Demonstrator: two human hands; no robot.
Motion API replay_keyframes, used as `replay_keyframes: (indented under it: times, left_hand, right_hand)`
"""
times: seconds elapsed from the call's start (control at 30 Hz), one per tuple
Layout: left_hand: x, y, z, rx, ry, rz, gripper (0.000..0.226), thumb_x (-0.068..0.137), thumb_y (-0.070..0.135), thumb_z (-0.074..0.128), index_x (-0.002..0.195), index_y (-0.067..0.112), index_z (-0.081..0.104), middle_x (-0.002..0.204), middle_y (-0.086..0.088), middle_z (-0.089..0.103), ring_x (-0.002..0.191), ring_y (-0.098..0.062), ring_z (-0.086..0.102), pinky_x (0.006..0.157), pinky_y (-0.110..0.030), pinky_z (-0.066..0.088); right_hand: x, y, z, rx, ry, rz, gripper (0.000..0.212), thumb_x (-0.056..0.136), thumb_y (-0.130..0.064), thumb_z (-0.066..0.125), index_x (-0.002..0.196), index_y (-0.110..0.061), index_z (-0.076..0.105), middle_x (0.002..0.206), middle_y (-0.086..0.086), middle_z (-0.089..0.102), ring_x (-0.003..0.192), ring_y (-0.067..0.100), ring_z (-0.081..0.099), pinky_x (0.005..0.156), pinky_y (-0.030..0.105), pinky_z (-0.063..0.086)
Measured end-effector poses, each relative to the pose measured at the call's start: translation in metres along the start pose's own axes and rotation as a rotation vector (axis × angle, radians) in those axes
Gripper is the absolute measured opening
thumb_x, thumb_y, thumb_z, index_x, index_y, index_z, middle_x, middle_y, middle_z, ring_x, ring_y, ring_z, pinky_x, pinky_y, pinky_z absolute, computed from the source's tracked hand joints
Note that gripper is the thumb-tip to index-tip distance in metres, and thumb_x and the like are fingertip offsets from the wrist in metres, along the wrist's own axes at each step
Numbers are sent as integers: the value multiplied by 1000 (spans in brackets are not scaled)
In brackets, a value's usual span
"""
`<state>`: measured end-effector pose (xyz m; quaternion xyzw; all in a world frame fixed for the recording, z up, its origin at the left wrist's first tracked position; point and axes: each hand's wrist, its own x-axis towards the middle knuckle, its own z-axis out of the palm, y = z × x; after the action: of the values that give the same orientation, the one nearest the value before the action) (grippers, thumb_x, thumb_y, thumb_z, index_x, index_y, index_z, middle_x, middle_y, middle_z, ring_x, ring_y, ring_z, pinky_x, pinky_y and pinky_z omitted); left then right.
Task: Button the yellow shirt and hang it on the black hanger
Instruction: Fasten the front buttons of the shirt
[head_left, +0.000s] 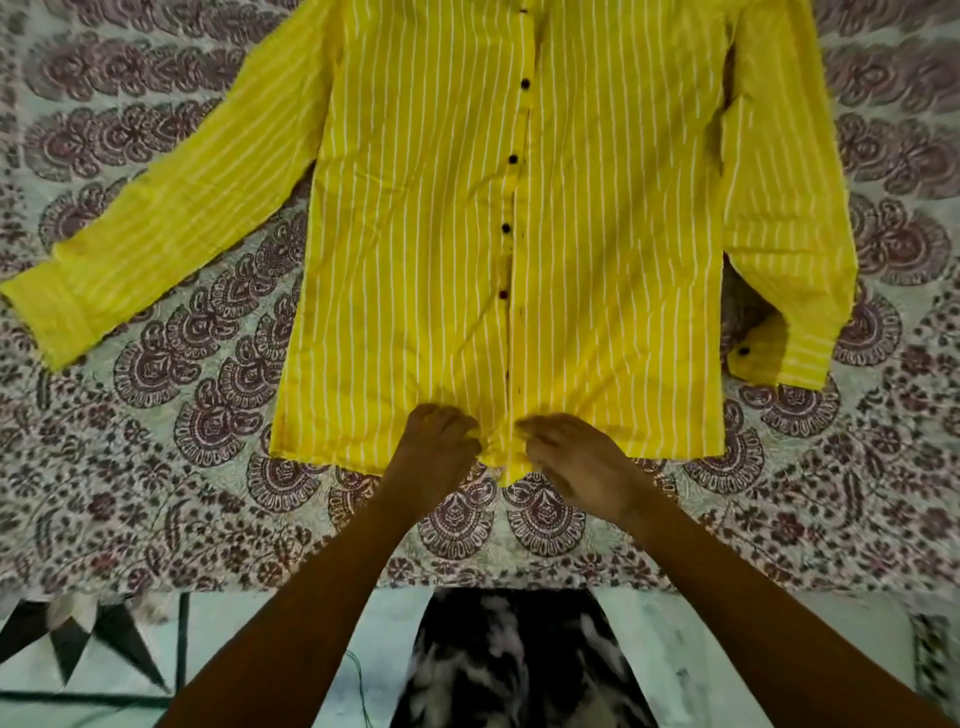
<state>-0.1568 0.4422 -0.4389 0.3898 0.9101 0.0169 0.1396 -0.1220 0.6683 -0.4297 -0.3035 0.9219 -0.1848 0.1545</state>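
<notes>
Both hands at hem: left hand (434, 441) and right hand (574, 460) pinch placket of yellow striped shirt (415, 260), flat on printed bedsheet (156, 405) beyond them. Upper buttons (506, 227) look done; bottom one pending. Hanger unseen, hanging left.

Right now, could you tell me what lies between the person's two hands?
In the head view, the yellow striped shirt's bunched bottom placket lies between left hand and right hand.

Bed covered by a printed bedspread (156, 415) with maroon paisley and floral motifs on a pale ground. Lying flat on it, front up: a yellow shirt (415, 260) with white stripes, both sleeves spread outward.
</notes>
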Motion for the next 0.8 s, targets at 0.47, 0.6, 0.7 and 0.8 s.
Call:
replay_keyframes:
  times: [0.47,0.6,0.7,0.8]
  left_hand:
    - [-22,5,-14,-379,4,-22,25,78,29,45,81,16,66,98,0,71,89,-23,68,84,-38,50]
    - [-22,15,-13,-350,-26,-26,31,78,30,40,81,16,67,100,-2,71,89,-26,68,77,-38,52]
    - [-22,21,-4,-356,-20,-82,33,77,32,40,82,16,69,102,-6,69,92,-30,67,74,-41,52]
    - [-20,22,2,-398,-63,-101,39,75,46,43,89,22,70,114,-4,64,108,-32,59,86,-44,46]
  right_hand:
    - [-3,-31,15,26,115,130,42,57,-1,76,97,-8,63,109,12,68,97,28,66,85,36,54]
    - [-22,-31,14,93,92,155,46,55,0,78,96,-10,57,107,13,68,87,26,68,62,28,56]
    - [-26,-29,19,135,77,143,22,80,-16,63,100,-11,57,116,14,65,98,29,66,65,32,57]
    - [-21,-31,21,244,105,215,32,88,-31,44,101,-8,62,117,13,64,99,28,64,70,32,54]
